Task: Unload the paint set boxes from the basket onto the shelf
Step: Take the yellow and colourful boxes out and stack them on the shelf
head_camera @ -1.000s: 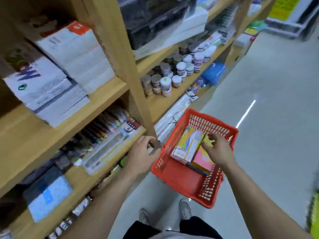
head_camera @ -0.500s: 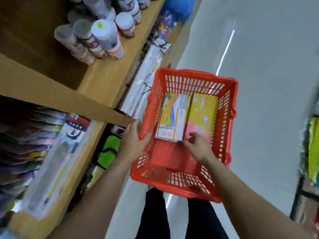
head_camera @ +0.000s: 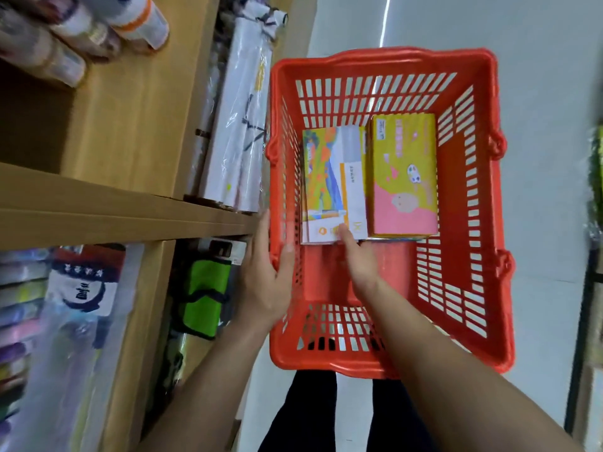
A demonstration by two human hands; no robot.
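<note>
A red plastic basket fills the middle of the head view, above the grey floor. Inside it lie two paint set boxes side by side: a white, orange and green box on the left and a yellow and pink box on the right. My left hand grips the basket's left rim, thumb inside. My right hand reaches into the basket, its fingertips on the near edge of the white box; whether it grips the box is unclear. The wooden shelf stands to the left.
Paint jars lie on the upper shelf board. White wrapped rolls stand between shelf and basket. A green bag and packs of coloured pens fill the lower shelves. My legs are under the basket.
The view has tilted further down and closer to the basket. My right hand has shifted left from the yellow and pink box to the near edge of the white box. The left hand keeps the rim.
</note>
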